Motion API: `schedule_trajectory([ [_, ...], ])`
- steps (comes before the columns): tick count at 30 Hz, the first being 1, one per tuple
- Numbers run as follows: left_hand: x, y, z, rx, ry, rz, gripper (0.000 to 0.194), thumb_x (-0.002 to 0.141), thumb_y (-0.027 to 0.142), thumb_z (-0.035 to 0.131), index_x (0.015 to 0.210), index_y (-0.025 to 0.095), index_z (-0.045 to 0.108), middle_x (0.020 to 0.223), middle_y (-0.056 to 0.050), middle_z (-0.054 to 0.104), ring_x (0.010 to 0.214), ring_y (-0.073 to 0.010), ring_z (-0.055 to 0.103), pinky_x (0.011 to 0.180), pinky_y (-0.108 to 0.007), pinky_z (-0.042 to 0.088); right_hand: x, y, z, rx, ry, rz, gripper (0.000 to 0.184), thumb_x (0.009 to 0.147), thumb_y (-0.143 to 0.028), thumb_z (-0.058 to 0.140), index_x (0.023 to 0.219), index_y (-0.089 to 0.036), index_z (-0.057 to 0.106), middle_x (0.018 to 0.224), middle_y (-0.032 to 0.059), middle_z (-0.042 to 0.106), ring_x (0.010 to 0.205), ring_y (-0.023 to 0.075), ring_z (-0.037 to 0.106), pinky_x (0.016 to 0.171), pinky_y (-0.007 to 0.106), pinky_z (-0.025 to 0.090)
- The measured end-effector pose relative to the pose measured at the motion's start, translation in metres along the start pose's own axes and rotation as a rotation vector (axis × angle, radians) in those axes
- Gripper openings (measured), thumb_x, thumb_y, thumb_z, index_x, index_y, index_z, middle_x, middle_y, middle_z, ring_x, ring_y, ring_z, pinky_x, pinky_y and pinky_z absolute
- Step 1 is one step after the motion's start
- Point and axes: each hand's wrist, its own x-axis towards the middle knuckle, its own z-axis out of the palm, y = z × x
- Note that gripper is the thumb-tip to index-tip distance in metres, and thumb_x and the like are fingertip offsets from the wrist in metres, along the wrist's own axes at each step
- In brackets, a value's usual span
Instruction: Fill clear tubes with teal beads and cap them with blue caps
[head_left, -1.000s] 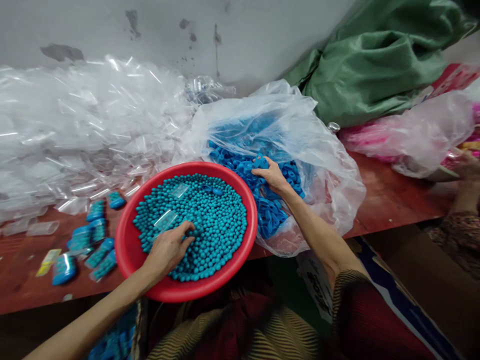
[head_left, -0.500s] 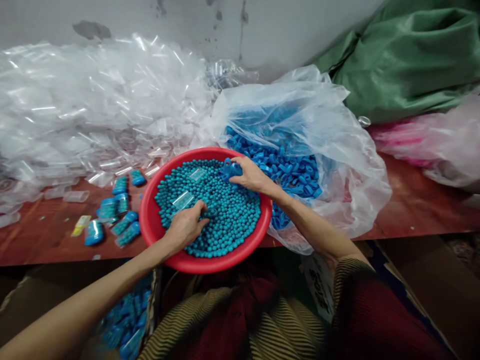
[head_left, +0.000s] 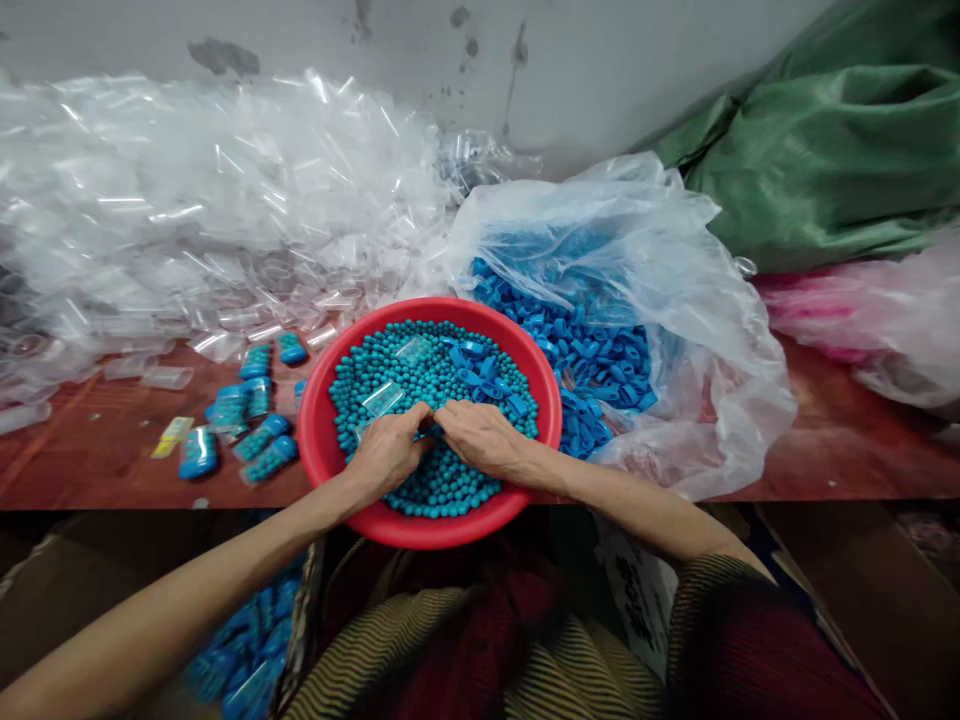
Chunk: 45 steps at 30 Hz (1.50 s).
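Observation:
A red basin [head_left: 321,452] full of small teal beads [head_left: 450,485] rests at the table's near edge. Both my hands lie on the beads in its middle, fingertips meeting. My left hand [head_left: 386,455] is curled, pinching something I cannot make out. My right hand [head_left: 480,440] is closed over the beads beside it. Several blue caps [head_left: 480,365] lie scattered on the beads just beyond my fingers, along with two small clear tubes [head_left: 382,398]. Right of the basin, an open clear bag [head_left: 675,300] holds a heap of blue caps [head_left: 600,350].
A big pile of empty clear tubes [head_left: 210,220] fills the back left. Filled capped tubes [head_left: 247,425] lie on the red-brown table [head_left: 825,450] left of the basin. A green sack [head_left: 825,150] and a pink-filled bag [head_left: 877,310] sit at right. A box of filled tubes [head_left: 240,650] stands below.
My right hand carried blue caps from the bag into the basin, dropped them on the beads and came down to meet my left hand. The view shifted slightly.

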Motion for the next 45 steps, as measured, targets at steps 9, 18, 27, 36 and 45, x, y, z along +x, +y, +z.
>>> schedule_trajectory([
  [9,-0.008,0.006,0.003,-0.567,0.116,0.047,0.02,0.077,0.032,0.053,0.092,0.019,0.049,0.081,0.0,0.059,0.073,-0.0151,0.057,0.069,-0.029,0.046,-0.012,0.007,-0.015,0.614,0.144,0.105,0.01,0.08,-0.016,0.059,0.09,-0.013,0.059,0.076,0.0001,0.06,0.068,0.011,0.055,0.064,0.022,0.042],
  [18,-0.009,0.01,-0.002,-1.081,-0.103,-0.225,0.038,0.068,0.045,0.063,0.089,0.019,0.044,0.067,0.007,0.049,0.05,-0.0096,0.053,0.043,-0.023,0.048,-0.004,0.032,-0.032,0.217,0.059,0.254,0.031,0.087,-0.027,0.056,0.115,-0.015,0.054,0.107,0.0108,0.063,0.096,0.0204,0.061,0.082,0.031,0.045],
  [27,-0.012,0.009,-0.009,-1.248,-0.168,-0.256,0.041,0.07,0.046,0.062,0.093,0.018,0.044,0.069,0.002,0.061,0.048,-0.0114,0.059,0.039,-0.018,0.042,0.004,0.049,-0.026,0.575,0.062,0.435,0.025,0.084,-0.02,0.048,0.109,-0.018,0.047,0.094,0.0046,0.063,0.082,0.0182,0.063,0.07,0.03,0.05],
  [36,-0.012,0.012,-0.009,-1.169,-0.149,-0.193,0.035,0.071,0.036,0.063,0.097,0.017,0.048,0.068,0.003,0.058,0.046,-0.0076,0.053,0.036,-0.016,0.036,-0.032,0.027,-0.022,0.458,-0.215,0.025,0.042,0.07,-0.004,0.052,0.111,-0.014,0.055,0.108,0.0087,0.057,0.097,0.0175,0.056,0.087,0.032,0.044],
  [45,-0.01,0.01,-0.009,-1.09,-0.039,-0.265,0.028,0.074,0.031,0.058,0.097,0.018,0.048,0.068,0.003,0.058,0.045,-0.0073,0.051,0.036,-0.016,0.035,-0.025,0.01,-0.055,-0.093,-0.257,0.401,0.037,0.093,-0.046,0.038,0.104,-0.017,0.059,0.09,0.0102,0.071,0.086,0.024,0.066,0.07,0.03,0.043],
])
